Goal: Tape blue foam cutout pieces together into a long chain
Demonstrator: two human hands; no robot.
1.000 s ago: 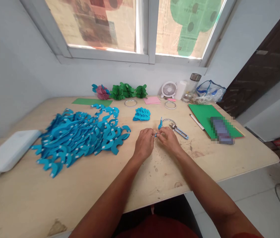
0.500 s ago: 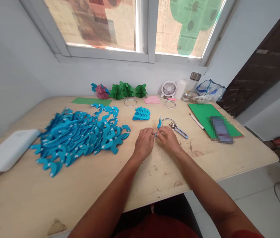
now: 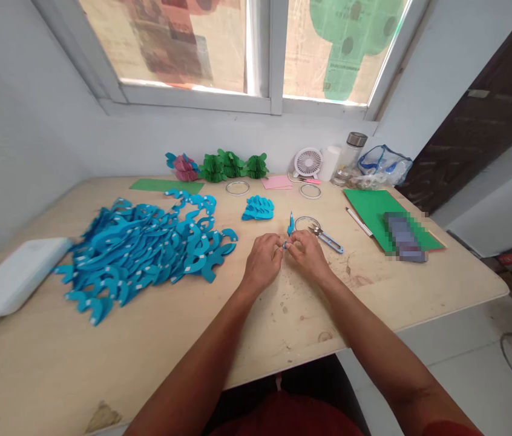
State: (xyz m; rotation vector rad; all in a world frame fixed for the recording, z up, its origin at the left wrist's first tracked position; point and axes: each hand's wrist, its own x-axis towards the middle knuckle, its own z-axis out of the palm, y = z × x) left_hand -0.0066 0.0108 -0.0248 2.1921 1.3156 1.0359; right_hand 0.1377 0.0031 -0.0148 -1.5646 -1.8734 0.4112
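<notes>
My left hand [image 3: 262,259] and my right hand [image 3: 307,254] meet fingertip to fingertip over the wooden table [image 3: 256,339]. Both are pinched on a small blue piece [image 3: 285,245], mostly hidden by the fingers. Just behind them a blue pointed piece [image 3: 291,223] stands up. Right of it lie a roll of tape [image 3: 307,219] and small snips [image 3: 328,238] with blue handles. Farther back sits a stack of blue folded paper [image 3: 258,208]. A large heap of blue curved pieces [image 3: 147,242] with white patches spreads to the left.
A white power bank [image 3: 17,272] is at the far left. Green paper ornaments [image 3: 231,165], a small fan [image 3: 308,163] and a bottle [image 3: 354,156] line the wall. On the right lie a pen [image 3: 359,221] and a green sheet [image 3: 365,203] with a blurred phone [image 3: 403,236].
The view has shifted very slightly. Both hands keep nearly the same place and pinch, with only small finger movement.
</notes>
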